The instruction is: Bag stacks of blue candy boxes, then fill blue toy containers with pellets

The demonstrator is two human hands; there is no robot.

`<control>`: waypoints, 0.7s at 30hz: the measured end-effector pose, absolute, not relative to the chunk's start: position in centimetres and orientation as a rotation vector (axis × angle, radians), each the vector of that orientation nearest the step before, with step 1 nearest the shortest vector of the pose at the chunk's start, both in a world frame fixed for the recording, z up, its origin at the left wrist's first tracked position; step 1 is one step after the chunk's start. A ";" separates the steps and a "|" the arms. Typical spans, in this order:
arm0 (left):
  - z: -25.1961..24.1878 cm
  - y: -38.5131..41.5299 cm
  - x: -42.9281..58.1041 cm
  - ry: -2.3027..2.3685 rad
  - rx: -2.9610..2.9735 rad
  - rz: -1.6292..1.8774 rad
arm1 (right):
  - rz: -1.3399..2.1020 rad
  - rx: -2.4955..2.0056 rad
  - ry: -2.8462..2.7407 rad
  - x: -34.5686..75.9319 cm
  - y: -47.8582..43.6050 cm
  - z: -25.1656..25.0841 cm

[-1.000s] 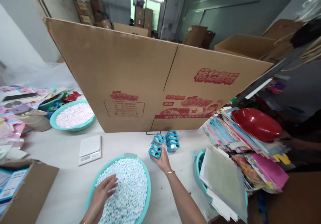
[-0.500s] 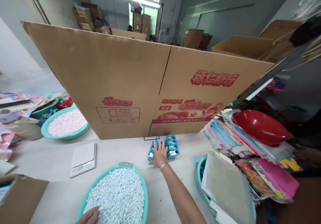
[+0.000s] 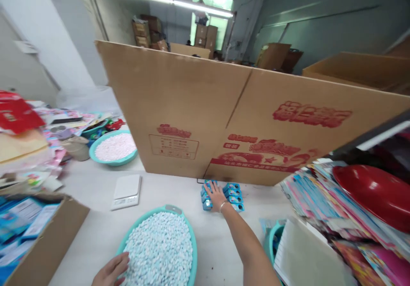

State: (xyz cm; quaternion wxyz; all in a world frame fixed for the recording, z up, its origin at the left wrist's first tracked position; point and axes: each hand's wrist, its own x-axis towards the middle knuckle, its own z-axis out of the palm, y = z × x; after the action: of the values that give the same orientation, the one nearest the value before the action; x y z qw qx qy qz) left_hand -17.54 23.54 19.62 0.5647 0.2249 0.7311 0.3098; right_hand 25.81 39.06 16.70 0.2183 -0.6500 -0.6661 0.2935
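Observation:
My right hand (image 3: 217,196) reaches across the table with its fingers spread over the left row of small blue boxes (image 3: 206,204). A second row of blue boxes (image 3: 233,193) stands just right of it. At the lower left, my left hand (image 3: 112,270) is at the left rim of a turquoise basin (image 3: 193,252) full of pale blue and white pieces (image 3: 162,245). Its fingers are apart and touch the edge of the pieces.
A tall cardboard sheet (image 3: 179,106) stands behind the boxes. A white scale (image 3: 126,191), a basin of pinkish pieces (image 3: 115,147) and an open carton (image 3: 48,243) are on the left. Stacked printed sheets (image 3: 323,200) and a red bowl (image 3: 371,192) lie right.
The view has turned left, showing more of the carton with blue packets. My right hand stays over the left row of boxes. My left hand shows more at the basin's rim.

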 end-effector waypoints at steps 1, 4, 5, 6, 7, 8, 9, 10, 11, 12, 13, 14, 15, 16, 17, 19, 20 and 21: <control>20.6 23.5 -17.7 1.695 0.520 0.733 | 0.819 -1.830 -1.864 25.3 38.5 16.7; 23.6 23.2 -18.3 1.569 0.440 0.807 | 0.678 -1.984 -1.893 23.6 36.0 15.4; 24.3 23.1 -18.4 1.500 0.386 0.855 | 0.594 -1.961 -1.874 22.9 35.3 14.6; 24.6 23.0 -18.5 1.396 0.335 0.867 | 0.554 -1.906 -1.849 22.2 34.8 13.9; 24.6 23.0 -18.6 1.278 0.334 0.876 | 0.546 -1.857 -1.794 21.3 34.4 13.2; 24.3 23.0 -18.6 1.161 0.388 0.886 | 0.560 -1.832 -1.732 20.1 34.1 13.0; 23.9 22.9 -18.5 1.082 0.445 0.881 | 0.620 -1.809 -1.701 18.6 33.7 13.1; 23.4 22.9 -18.4 1.050 0.503 0.869 | 0.702 -1.790 -1.682 16.7 33.3 13.7; 22.9 22.8 -18.5 1.046 0.568 0.866 | 0.792 -1.769 -1.675 14.6 32.7 14.6; 22.6 22.8 -18.9 1.067 0.627 0.875 | 0.880 -1.743 -1.675 12.2 32.0 15.8; 22.6 22.7 -19.8 1.100 0.679 0.901 | 0.958 -1.713 -1.676 9.6 31.3 17.1; 22.8 22.8 -21.4 1.140 0.725 0.949 | 1.016 -1.680 -1.678 6.9 30.6 18.4; 23.3 22.9 -23.8 1.191 0.771 1.023 | 1.060 -1.646 -1.685 4.1 30.1 19.5; 24.1 23.1 -26.8 1.252 0.815 1.098 | 1.095 -1.609 -1.704 1.3 29.6 20.5; 24.9 23.3 -30.5 1.341 0.866 1.183 | 1.127 -1.568 -1.735 -1.5 29.3 21.2; 26.8 23.7 -38.8 1.631 1.073 1.299 | 1.170 -1.462 -1.826 -7.2 29.3 22.1; 27.5 23.8 -43.0 1.777 1.206 1.298 | 1.177 -1.402 -1.878 -10.1 29.6 22.4; 28.1 23.8 -46.9 1.879 1.370 1.233 | 1.172 -1.338 -1.932 -13.1 30.0 22.7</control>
State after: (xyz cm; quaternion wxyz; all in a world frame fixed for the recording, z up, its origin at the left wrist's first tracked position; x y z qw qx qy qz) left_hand -46.89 23.82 28.13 0.2519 0.5038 0.6908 0.4534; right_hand -13.10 30.03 22.65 0.2549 -0.4926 -0.7115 0.4316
